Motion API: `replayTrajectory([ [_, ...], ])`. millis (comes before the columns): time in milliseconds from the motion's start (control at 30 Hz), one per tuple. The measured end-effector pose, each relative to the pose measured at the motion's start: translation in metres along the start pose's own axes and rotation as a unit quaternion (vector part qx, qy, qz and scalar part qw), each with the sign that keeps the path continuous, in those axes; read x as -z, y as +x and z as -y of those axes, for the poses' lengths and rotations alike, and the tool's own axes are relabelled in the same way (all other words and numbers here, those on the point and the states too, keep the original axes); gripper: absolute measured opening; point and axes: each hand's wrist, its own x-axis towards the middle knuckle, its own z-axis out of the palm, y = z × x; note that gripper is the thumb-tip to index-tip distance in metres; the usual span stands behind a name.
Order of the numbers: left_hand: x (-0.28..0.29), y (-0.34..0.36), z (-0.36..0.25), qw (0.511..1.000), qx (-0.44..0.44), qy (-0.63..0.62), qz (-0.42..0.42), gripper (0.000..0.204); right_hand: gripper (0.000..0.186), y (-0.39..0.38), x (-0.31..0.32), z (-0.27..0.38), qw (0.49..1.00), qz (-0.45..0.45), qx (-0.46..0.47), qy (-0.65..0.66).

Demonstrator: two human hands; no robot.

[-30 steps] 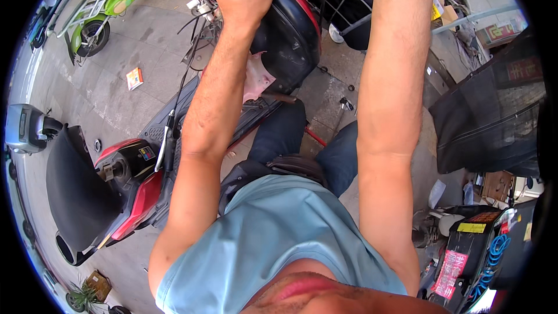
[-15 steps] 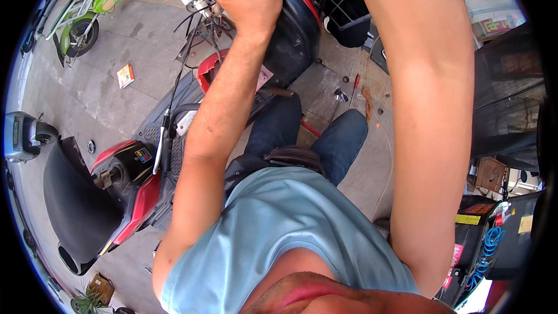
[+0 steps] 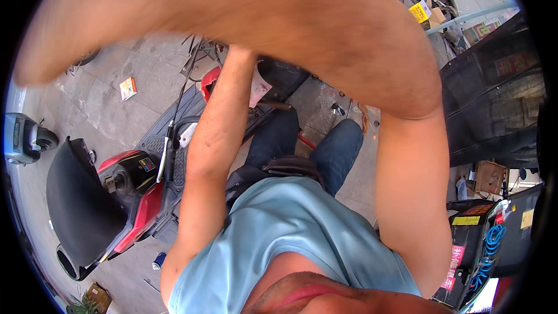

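My right forearm sweeps leftward across the top of the view, motion-blurred, with my right hand (image 3: 43,64) smeared at the upper left, its fingers unclear. Behind it, my left forearm (image 3: 215,128) reaches up into the scooter's middle, and the left hand is hidden. Around that forearm are loose black cables, a red plastic part (image 3: 209,84), a pale pink panel (image 3: 259,92) and the dark scooter body (image 3: 285,72). The red-and-black scooter front (image 3: 141,215) with its black cover (image 3: 78,197) lies at lower left. My bent knees are below the cables.
A grey vehicle (image 3: 20,136) stands at far left. An orange-white box (image 3: 128,88) and a blue can (image 3: 158,260) are on the pavement. A black tarpaulin (image 3: 488,99), a wooden box (image 3: 488,177) and a dark case (image 3: 468,232) with blue cord are on the right.
My right arm, raised at the upper right before, has swung left across the view. My left hand, earlier gripping a dark cylindrical object at the top, is now covered by the right forearm.
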Motion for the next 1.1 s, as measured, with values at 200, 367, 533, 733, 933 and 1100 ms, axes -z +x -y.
replayTrajectory([
  [200, 0.056, 0.040, -0.003, 0.960, 0.029, -0.021, 0.276, 0.037, 0.011, -0.104, -0.009, 0.082, 0.978, 0.143, 0.057, -0.143],
  [367, 0.048, 0.041, -0.006, 0.966, 0.004, -0.011, 0.260, 0.035, 0.012, -0.197, 0.043, 0.100, 0.964, 0.168, 0.033, -0.205],
  [533, 0.036, 0.030, -0.013, 0.985, 0.009, 0.010, 0.170, 0.036, 0.012, -0.250, 0.082, 0.043, 0.953, 0.128, -0.020, -0.275],
  [733, 0.006, 0.042, -0.014, 0.982, -0.053, 0.159, 0.082, 0.056, 0.019, -0.294, 0.133, -0.014, 0.940, 0.181, -0.153, -0.246],
  [933, 0.047, 0.081, -0.072, 0.870, -0.051, 0.213, 0.442, 0.052, 0.022, -0.337, 0.213, -0.095, 0.880, 0.256, -0.195, -0.349],
  [1100, 0.052, 0.110, -0.107, 0.729, -0.101, 0.386, 0.556, 0.038, 0.021, -0.365, 0.264, -0.135, 0.870, 0.200, -0.249, -0.376],
])
